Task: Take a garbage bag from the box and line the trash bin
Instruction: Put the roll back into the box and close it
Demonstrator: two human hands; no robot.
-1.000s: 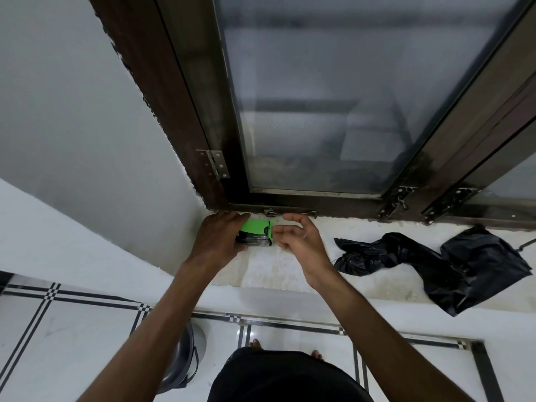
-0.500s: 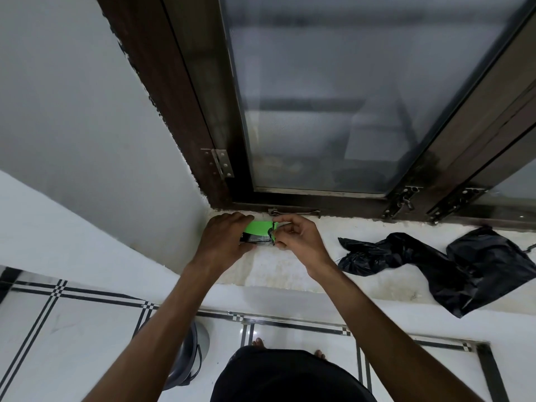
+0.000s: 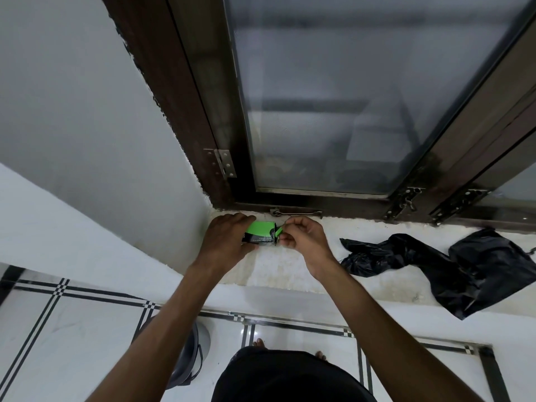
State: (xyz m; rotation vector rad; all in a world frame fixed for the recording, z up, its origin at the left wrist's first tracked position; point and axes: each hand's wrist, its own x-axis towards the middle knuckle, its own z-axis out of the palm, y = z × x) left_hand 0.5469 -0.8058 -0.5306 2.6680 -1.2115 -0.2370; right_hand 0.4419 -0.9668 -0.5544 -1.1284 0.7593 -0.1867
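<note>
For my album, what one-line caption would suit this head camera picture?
At a windowsill, the left hand steadies a green box while the right hand works its end flap.

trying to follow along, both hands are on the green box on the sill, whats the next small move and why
Probably let go of the green box and reach for the black garbage bag. The right hand pinches the end flap while the left hand steadies the box; a bag already lies loose on the sill.
</note>
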